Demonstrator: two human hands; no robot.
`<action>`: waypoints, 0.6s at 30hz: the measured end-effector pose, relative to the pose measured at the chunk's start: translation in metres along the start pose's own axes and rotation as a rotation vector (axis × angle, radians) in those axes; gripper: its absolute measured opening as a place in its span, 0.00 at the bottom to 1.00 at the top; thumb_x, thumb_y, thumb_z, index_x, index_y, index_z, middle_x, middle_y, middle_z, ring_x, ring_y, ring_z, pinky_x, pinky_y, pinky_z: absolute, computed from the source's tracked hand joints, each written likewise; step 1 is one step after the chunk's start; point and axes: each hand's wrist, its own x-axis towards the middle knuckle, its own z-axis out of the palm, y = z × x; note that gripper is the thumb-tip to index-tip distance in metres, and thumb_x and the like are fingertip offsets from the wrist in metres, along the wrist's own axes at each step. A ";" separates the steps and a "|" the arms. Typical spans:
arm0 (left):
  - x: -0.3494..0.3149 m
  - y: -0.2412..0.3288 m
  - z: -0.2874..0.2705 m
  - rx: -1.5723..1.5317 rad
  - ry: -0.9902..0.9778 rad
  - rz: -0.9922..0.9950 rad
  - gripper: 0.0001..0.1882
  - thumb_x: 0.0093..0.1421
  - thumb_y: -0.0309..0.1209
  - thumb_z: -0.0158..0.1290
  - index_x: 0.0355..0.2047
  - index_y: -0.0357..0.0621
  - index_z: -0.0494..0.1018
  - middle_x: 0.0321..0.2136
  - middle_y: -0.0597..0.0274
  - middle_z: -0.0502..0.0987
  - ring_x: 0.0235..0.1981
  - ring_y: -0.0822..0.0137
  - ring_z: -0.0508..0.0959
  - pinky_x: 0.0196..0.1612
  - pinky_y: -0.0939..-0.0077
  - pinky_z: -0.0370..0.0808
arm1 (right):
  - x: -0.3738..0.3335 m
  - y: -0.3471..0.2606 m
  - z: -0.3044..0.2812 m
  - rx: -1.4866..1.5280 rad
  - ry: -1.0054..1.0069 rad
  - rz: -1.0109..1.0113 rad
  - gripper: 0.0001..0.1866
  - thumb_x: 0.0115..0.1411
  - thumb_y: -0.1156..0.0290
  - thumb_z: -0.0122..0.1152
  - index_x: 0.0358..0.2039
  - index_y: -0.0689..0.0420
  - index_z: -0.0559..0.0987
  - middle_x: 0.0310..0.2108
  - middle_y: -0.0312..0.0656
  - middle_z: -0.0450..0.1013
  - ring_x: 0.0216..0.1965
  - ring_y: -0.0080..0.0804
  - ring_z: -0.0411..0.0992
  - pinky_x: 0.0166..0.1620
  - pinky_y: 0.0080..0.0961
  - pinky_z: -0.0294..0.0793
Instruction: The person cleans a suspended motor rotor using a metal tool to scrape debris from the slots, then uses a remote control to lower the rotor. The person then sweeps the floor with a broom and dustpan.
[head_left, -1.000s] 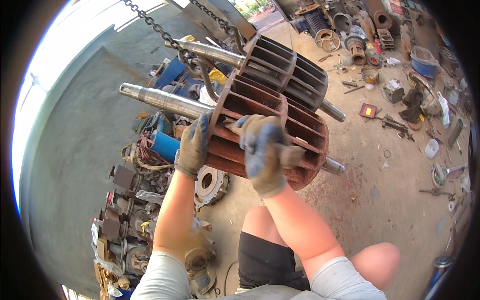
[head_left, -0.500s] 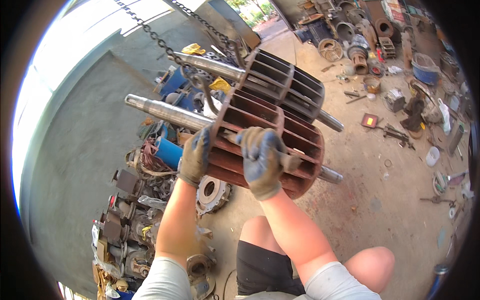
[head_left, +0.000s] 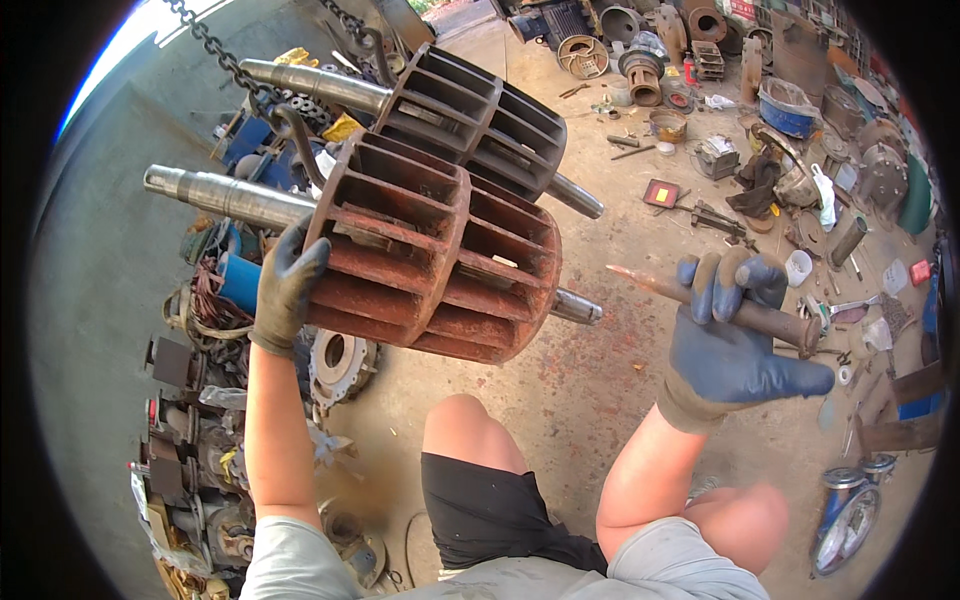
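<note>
A rust-red bladed impeller (head_left: 430, 265) on a steel shaft hangs in front of me, tilted, its shaft end sloping down to the right. Its left rim is in my left hand (head_left: 290, 285), gloved, with the thumb on the near face and the other fingers partly hidden. Out to the right, away from the impeller, my gloved right hand (head_left: 725, 335) has its fingers wrapped round a pointed steel bar (head_left: 775, 322), thumb stretched out. The bar's tapered tip points left toward the shaft end; its thicker end is at the right. Behind hangs a second, dark impeller (head_left: 470, 120).
Chains (head_left: 215, 50) with hooks (head_left: 297, 140) come down at the upper left near the shafts. Machine parts crowd the floor on the left, among them a round flange (head_left: 343, 365). A blue tub (head_left: 787, 108), castings and tools lie at the right.
My right hand has swung from the impeller's blades out to the right, carrying the steel bar. My left hand stays at the rim. The whole view has shifted, putting the impellers farther left.
</note>
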 end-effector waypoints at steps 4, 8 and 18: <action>0.000 0.002 0.001 -0.044 -0.045 0.023 0.38 0.63 0.48 0.59 0.62 0.28 0.69 0.54 0.55 0.77 0.54 0.68 0.73 0.61 0.72 0.67 | -0.012 -0.007 0.006 0.059 -0.044 -0.037 0.37 0.68 0.30 0.38 0.29 0.54 0.74 0.27 0.39 0.68 0.30 0.33 0.61 0.45 0.40 0.63; 0.000 0.005 0.002 -0.067 -0.065 0.017 0.38 0.63 0.49 0.59 0.62 0.28 0.69 0.54 0.54 0.77 0.55 0.67 0.74 0.61 0.72 0.67 | -0.033 -0.005 0.018 0.081 -0.050 -0.037 0.27 0.69 0.43 0.44 0.24 0.52 0.69 0.25 0.39 0.64 0.28 0.32 0.59 0.48 0.40 0.60; -0.002 0.002 -0.002 -0.097 -0.064 0.007 0.39 0.62 0.47 0.60 0.63 0.26 0.67 0.56 0.52 0.75 0.57 0.65 0.73 0.63 0.70 0.67 | -0.067 0.096 0.029 -0.114 -0.158 0.026 0.24 0.68 0.49 0.52 0.22 0.54 0.71 0.23 0.38 0.66 0.29 0.33 0.64 0.48 0.39 0.66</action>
